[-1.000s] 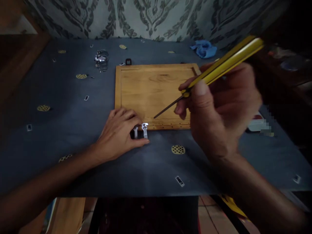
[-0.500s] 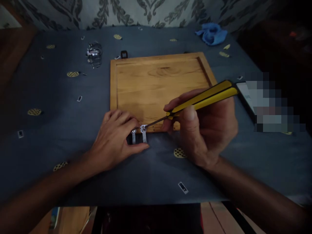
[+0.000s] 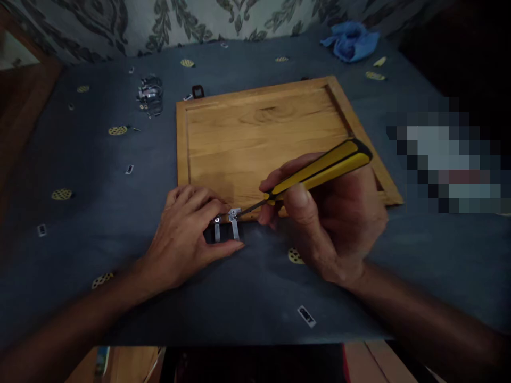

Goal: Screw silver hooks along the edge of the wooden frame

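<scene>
A framed wooden panel (image 3: pixel 231 138) lies on the cloth-covered table. At its near edge is a metal bracket (image 3: pixel 235 230) with two short legs and screw heads showing. My left hand (image 3: pixel 186 229) rests on the panel's near left corner, its thumb and forefinger pinching the bracket from either side. In my right hand (image 3: pixel 339 229) is a yellow and black screwdriver (image 3: pixel 319 170), gripped by the handle and slanting down to the left. Its shaft reaches the bracket's right-hand plate, at or beside a screw; the exact contact is too small to tell.
Several shiny metal fittings (image 3: pixel 150 94) lie in a pile at the back left. A small dark square loop (image 3: pixel 197 91) is at the panel's far edge. At the back right sits a crumpled blue cloth (image 3: pixel 351 41). A blurred-out object (image 3: pixel 451 154) lies at right.
The screwdriver handle has swung slightly left and lower, with my right fingers shifting on it. My left hand keeps its pinch on the bracket. The whole view has tilted a little.
</scene>
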Motion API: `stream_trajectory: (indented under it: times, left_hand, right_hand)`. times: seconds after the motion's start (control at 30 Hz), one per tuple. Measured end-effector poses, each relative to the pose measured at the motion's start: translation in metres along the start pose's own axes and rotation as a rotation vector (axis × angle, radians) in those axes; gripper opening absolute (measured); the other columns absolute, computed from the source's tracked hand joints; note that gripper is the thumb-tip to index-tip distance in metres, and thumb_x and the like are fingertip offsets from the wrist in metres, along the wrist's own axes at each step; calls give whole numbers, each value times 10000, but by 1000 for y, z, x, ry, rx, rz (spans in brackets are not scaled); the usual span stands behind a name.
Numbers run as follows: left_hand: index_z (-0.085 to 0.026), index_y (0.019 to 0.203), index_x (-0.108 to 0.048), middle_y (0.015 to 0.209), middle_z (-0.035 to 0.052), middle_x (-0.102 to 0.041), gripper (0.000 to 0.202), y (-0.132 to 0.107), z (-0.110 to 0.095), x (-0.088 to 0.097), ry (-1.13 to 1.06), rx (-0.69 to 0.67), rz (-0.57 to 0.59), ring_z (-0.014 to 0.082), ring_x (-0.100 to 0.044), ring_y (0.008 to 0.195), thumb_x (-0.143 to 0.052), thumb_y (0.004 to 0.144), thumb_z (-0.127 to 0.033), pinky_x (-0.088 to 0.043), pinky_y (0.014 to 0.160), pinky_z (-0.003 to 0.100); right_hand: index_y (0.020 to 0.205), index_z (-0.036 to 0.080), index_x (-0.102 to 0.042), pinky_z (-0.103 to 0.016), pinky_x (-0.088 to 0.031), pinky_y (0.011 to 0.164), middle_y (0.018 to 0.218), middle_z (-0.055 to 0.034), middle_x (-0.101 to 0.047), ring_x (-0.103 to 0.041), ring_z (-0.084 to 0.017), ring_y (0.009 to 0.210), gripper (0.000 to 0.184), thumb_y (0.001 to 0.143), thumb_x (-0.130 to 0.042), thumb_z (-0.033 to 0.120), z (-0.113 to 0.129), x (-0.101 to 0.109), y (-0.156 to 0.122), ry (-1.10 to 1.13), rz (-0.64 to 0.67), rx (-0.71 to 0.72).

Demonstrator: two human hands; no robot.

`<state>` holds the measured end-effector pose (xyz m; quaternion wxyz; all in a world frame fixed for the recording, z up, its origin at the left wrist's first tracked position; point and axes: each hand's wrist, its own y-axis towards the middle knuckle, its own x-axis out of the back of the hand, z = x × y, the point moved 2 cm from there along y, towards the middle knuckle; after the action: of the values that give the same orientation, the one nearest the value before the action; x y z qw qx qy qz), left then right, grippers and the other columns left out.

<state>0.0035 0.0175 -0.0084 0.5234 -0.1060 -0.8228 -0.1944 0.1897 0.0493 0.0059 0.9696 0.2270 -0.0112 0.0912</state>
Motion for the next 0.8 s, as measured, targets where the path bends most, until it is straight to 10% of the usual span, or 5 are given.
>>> stream_trajectory:
  times: [0.37,0.6,0.8]
  left_hand:
    - [-224,1035,-709,985,39,-679,378,1,0,-1,-11,5,-6,293,-594,977,-813,808,-507,-418,892,463]
    - [-220,1012,-714,1064,54,-683,352,0,0,-2,-40,29,12,307,-601,1057,-821,802,-480,-420,931,474]
    - [-220,971,-714,1053,53,-695,343,-1,2,-4,-48,15,-31,314,-606,1088,-840,781,-476,-431,942,473]
  right_hand:
    - [844,267,-524,-277,-508,489,879,28,-697,-580,-110,557,326,826,-839,352,14,-4,12,-10,78,-100]
    - [1092,267,-695,-234,-557,544,921,12,-694,-659,-101,634,142,966,-682,330,27,-4,28,24,393,-190]
    - [867,202,-716,-217,-451,418,770,24,-677,-546,-62,469,179,842,-826,341,25,-11,34,-28,363,-163]
